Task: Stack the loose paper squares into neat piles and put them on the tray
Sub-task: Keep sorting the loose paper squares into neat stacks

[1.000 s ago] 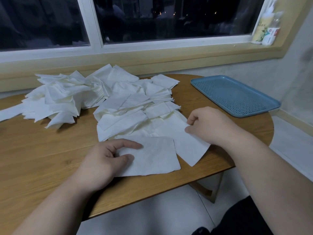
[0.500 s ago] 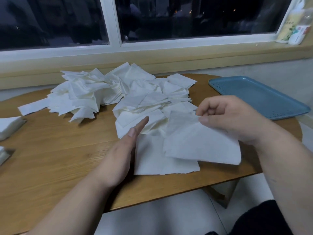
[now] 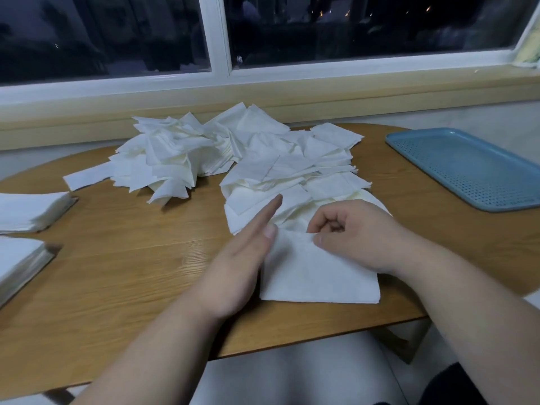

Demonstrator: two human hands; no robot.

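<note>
My right hand (image 3: 359,235) pinches a paper square (image 3: 318,277) on the worktop (image 3: 131,273), left of the tray (image 3: 467,171); my left hand (image 3: 242,258), fingers straight, butts its edge (squaring it, I judge).

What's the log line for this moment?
left hand: flat beside sheet | right hand: pinches sheet | heap: unsorted | piles: two, left | tray: right

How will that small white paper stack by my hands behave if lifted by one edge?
Probably floppy: sheets in the loose white paper heap curl and droop. The small white paper stack looks thin and light, so it would likely sag. Its unbound sheets may slide apart.
</note>
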